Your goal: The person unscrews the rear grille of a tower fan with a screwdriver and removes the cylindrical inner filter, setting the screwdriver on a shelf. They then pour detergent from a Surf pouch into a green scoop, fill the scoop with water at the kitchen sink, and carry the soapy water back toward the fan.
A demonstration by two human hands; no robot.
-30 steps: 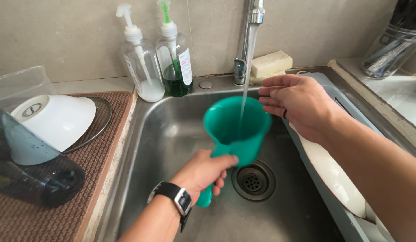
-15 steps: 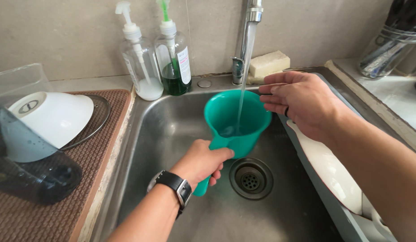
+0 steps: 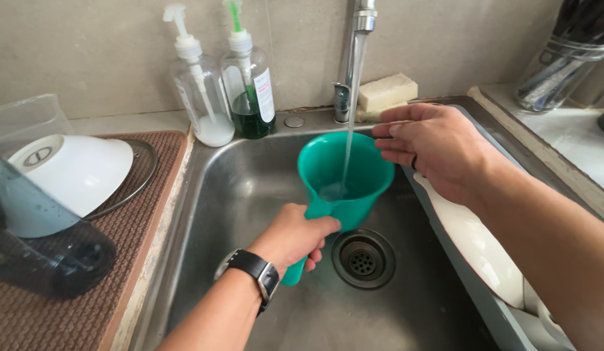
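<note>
Presently the left hand (image 3: pixel 294 235), fingers wrapped around its handle, holds the teal scoop (image 3: pixel 344 179) under the faucet's (image 3: pixel 358 58) stream above the sink (image 3: pixel 243 188); only the bottom holds water. Right hand (image 3: pixel 432 146), fingers pressed together, hovers at 3 o'clock.

Two pump bottles (image 3: pixel 224 91) stand at eleven o'clock behind the sink (image 3: pixel 204 195) (one clear, one holding green liquid). A sponge (image 3: pixel 388 91) lies at one o'clock. At nine, a white bowl (image 3: pixel 67 172) rests upside down on a brown mat (image 3: pixel 129 260).
</note>
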